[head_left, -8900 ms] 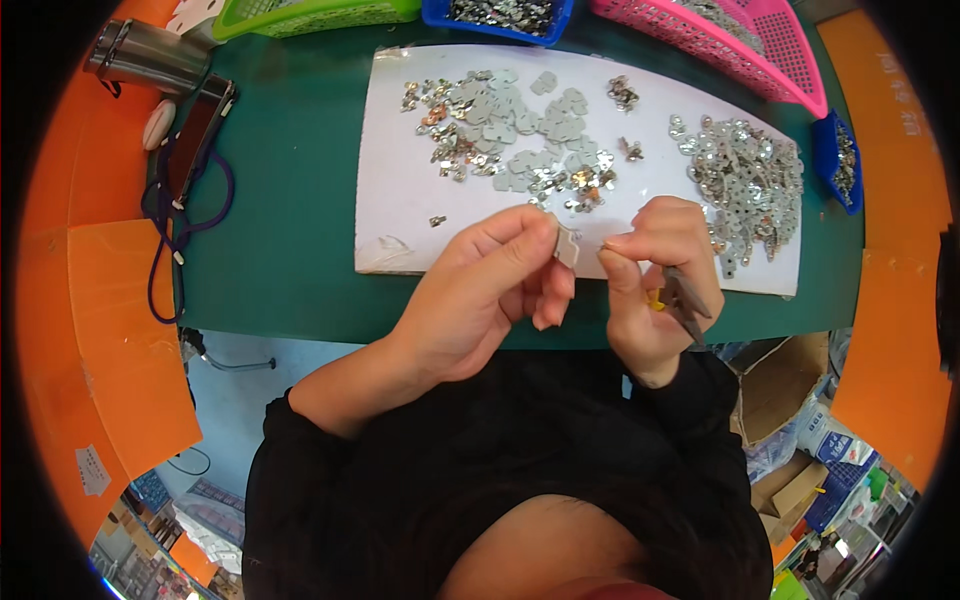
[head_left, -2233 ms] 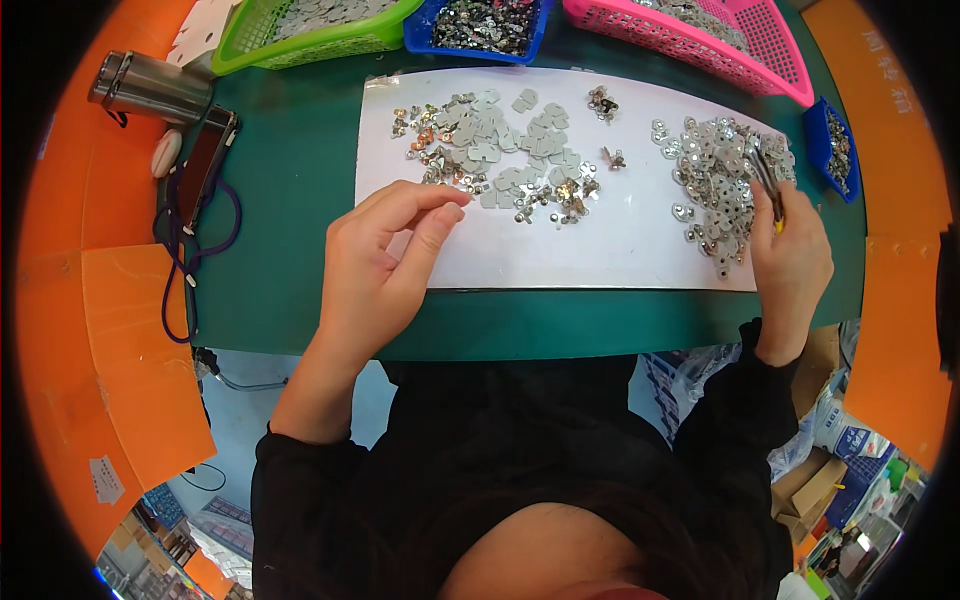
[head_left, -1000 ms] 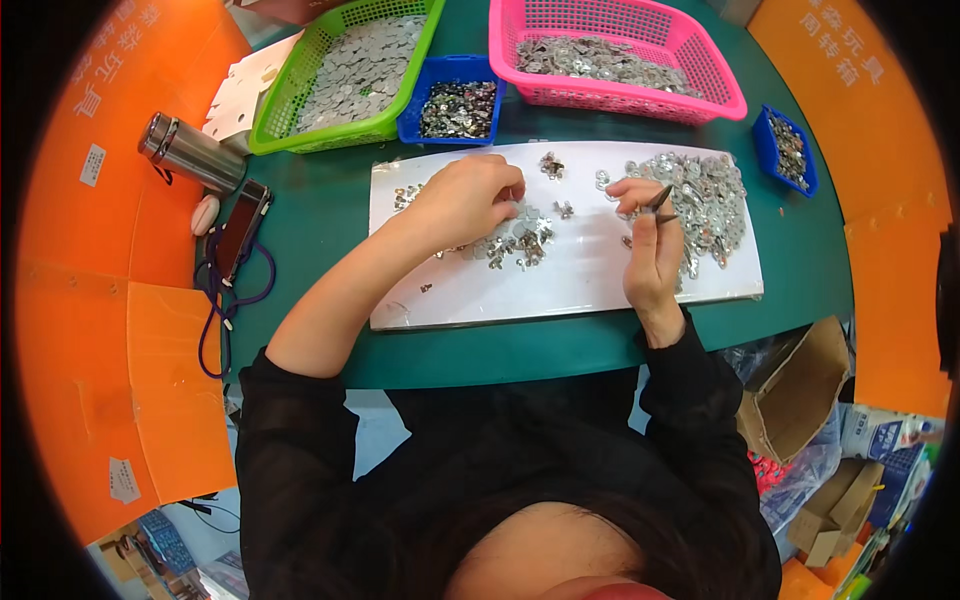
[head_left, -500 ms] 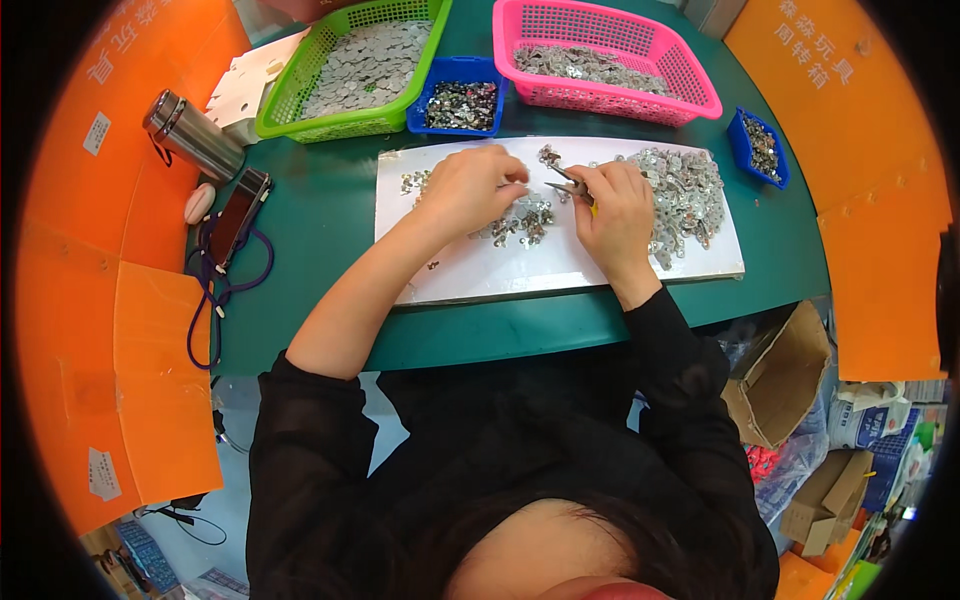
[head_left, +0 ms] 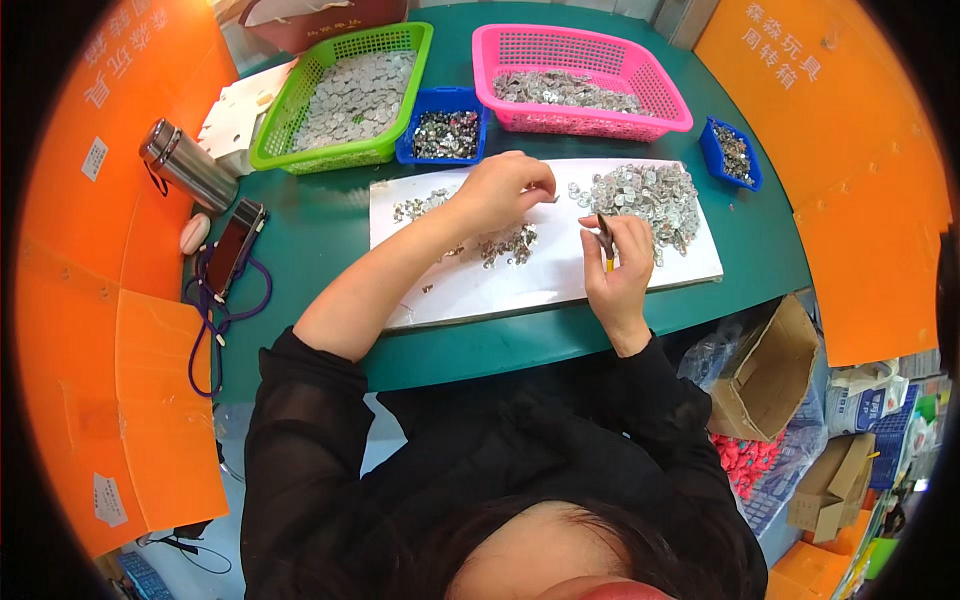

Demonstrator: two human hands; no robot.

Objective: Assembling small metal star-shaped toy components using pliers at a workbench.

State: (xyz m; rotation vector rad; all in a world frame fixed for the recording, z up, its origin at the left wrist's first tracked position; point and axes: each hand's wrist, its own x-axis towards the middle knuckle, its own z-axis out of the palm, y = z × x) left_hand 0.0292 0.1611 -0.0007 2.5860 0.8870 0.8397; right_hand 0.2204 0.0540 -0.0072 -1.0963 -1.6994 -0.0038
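Note:
My right hand [head_left: 622,268] is wrapped round small pliers [head_left: 606,236] with a yellow handle, their dark jaws pointing away from me over the white board [head_left: 548,280]. To the left, my left hand [head_left: 508,190] is closed in a pinch above the board's middle. A tiny piece seems to show at its fingertips, too small to name. Beneath the left hand lies a loose group of small shiny metal pieces [head_left: 510,246]. Beyond the right hand spreads a bigger heap of clear and silvery small discs [head_left: 652,200]. More bits [head_left: 420,206] lie at the board's left, partly behind my forearm.
Behind the board stand a green basket [head_left: 330,158] of flat discs, a blue tray [head_left: 402,150] of metal bits and a pink basket [head_left: 590,124]. Another blue tray [head_left: 712,150] is at right. A steel flask [head_left: 190,165] and a phone [head_left: 236,240] with a cord lie left. Orange panels [head_left: 160,380] flank the table.
The pliers have drawn back toward me, away from the left fingers, and now point away from me instead of left. My left hand has moved a little right. The whole view has shifted slightly.

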